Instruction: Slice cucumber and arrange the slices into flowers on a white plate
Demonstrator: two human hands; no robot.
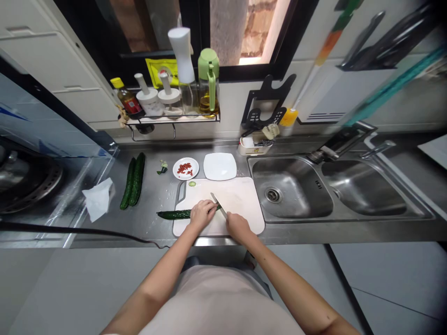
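Observation:
On the white cutting board [244, 200] lies a long dark green cucumber [176, 214], its left end reaching past the board's edge. My left hand [203, 214] is closed over it from above, near its right end. In my right hand [238, 227] is a knife [218, 204], gripped by its handle, with the blade at the cucumber's right end beside my left fingertips. A pale cucumber slice [192, 184] rests at the board's upper left. Behind the board stand a plate with chopped red pieces [186, 169] and a white square plate [220, 166].
Two whole cucumbers [133, 180] lie on the left of the steel counter, beside a crumpled white tissue [98, 199]. Small green scraps [162, 167] sit near the plates. A double sink [289, 186] adjoins the board on the right. A bottle rack [174, 118] hangs above the counter.

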